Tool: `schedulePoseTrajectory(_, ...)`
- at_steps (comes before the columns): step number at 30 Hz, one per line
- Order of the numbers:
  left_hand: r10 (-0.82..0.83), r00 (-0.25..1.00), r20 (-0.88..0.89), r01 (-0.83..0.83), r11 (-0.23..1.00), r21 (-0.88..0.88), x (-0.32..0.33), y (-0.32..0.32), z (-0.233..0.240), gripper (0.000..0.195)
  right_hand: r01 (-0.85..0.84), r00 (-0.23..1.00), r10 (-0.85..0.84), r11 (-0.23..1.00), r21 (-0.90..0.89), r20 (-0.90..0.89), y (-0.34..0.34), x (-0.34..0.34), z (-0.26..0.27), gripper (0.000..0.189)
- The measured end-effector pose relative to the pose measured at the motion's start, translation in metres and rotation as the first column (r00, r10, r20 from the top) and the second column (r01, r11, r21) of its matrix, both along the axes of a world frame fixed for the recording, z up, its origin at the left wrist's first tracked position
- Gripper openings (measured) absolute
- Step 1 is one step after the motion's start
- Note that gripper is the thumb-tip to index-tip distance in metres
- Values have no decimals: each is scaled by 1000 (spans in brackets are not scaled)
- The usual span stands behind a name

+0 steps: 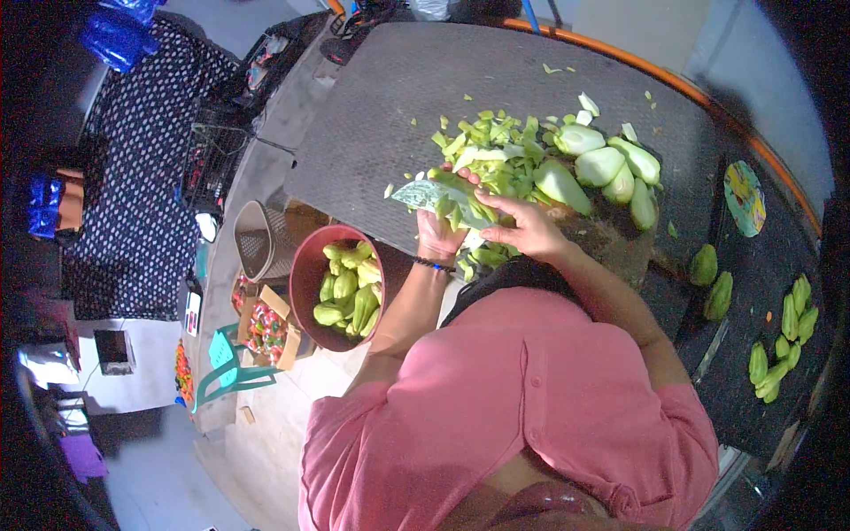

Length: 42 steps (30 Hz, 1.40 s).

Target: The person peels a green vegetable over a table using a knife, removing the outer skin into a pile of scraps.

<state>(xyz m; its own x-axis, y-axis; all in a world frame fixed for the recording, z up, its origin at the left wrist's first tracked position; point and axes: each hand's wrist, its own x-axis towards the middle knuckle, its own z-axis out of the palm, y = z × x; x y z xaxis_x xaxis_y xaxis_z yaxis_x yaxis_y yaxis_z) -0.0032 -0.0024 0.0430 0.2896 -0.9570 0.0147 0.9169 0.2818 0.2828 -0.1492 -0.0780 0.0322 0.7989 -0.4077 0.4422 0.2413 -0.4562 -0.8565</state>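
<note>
My left hand (441, 229) is closed from below around a green chayote (458, 189), its fingertips showing at the far side. Across the chayote lies a wide knife blade (428, 195), wet and specked with bits of peel. My right hand (528, 224) is at the knife's other end; its fingers hide the handle. Cut green strips cling to the blade. Beyond my hands, a heap of green peelings (495, 143) covers part of the grey table (385, 99). Several peeled pale chayotes (599, 166) lie just right of the heap.
A red bucket (297, 292) of unpeeled chayotes stands on the floor at left, beside a woven basket (255, 240), a cardboard box (289, 352) and a turquoise plastic chair (226, 362). More unpeeled chayotes (718, 295) rest on a dark table (737, 358) at right. An orange rail (671, 78) edges the far side.
</note>
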Motion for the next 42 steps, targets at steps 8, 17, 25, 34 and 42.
schedulePoseTrajectory(8,81,992,100,-82,997,-3,-5,-2,2,45,146,861,156,835,530,-484,2,-6,46,66)
schedulePoseTrajectory(17,56,994,90,-55,998,-22,-5,0,-4,42,105,931,112,829,550,-347,-1,-5,29,59)
schedulePoseTrajectory(25,70,996,-63,-73,997,-32,-3,-10,-23,37,-39,936,337,372,927,-96,-25,0,6,32)
schedulePoseTrajectory(34,15,998,-66,3,962,273,10,0,-43,27,27,856,238,866,500,-459,-2,-2,48,62)
schedulePoseTrajectory(42,-83,993,-79,105,936,335,20,6,-52,29,-63,950,165,933,355,-264,1,0,25,71)
